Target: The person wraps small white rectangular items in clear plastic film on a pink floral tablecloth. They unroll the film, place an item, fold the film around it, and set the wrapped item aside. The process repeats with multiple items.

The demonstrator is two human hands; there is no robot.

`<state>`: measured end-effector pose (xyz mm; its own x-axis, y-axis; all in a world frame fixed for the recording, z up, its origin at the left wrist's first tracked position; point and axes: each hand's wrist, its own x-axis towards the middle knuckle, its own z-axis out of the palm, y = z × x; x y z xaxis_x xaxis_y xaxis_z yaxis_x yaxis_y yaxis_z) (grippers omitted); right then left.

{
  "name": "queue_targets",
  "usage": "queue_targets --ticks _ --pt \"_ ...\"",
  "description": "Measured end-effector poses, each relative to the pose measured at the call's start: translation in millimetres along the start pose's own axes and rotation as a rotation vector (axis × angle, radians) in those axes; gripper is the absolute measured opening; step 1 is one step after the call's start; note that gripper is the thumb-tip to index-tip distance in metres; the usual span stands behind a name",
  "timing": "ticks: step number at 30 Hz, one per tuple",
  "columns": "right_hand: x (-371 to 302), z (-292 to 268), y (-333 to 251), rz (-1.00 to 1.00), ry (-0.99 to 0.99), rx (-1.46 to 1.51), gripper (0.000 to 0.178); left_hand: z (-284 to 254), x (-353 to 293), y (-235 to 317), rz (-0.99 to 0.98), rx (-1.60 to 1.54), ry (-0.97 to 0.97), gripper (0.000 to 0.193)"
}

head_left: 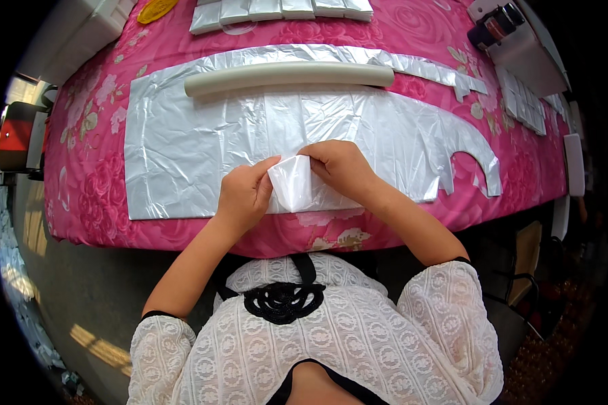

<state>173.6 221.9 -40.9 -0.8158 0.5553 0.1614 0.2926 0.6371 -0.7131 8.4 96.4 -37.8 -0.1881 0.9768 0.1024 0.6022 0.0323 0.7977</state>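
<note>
Between my two hands is a small folded white plastic bag [292, 183], held up near the front edge of the table. My left hand [244, 192] pinches its left edge between thumb and fingers. At its upper right corner, the fingers of my right hand [339, 169] are closed on the plastic. Beneath both hands a large silvery-white plastic bag [182, 155] lies spread flat, its curved handle cut-out pointing right. A pale, smooth tube [290, 75] rests lengthwise across the far part of this bag.
A pink floral cloth [94, 182] covers the table. Folded plastic packets [263, 8] line the far edge, with more packets [520, 101] at right. A yellow object [157, 9] lies far left. A dark bottle [495, 27] stands by a white box [530, 57]. A chair [525, 263] is lower right.
</note>
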Motion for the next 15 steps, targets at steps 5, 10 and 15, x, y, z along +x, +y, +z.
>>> queue_targets --ticks 5,10,15 --pt "31.3 -13.7 -10.3 0.540 -0.206 0.185 0.021 3.1 15.4 0.5 -0.051 -0.183 0.239 0.039" --pt "44.4 -14.0 0.1 0.679 -0.282 0.320 0.027 21.3 3.4 3.3 0.251 0.464 -0.112 0.065" --pt "27.1 -13.3 -14.5 0.533 -0.160 0.090 0.030 32.3 -0.7 -1.8 0.188 0.595 -0.148 0.068"
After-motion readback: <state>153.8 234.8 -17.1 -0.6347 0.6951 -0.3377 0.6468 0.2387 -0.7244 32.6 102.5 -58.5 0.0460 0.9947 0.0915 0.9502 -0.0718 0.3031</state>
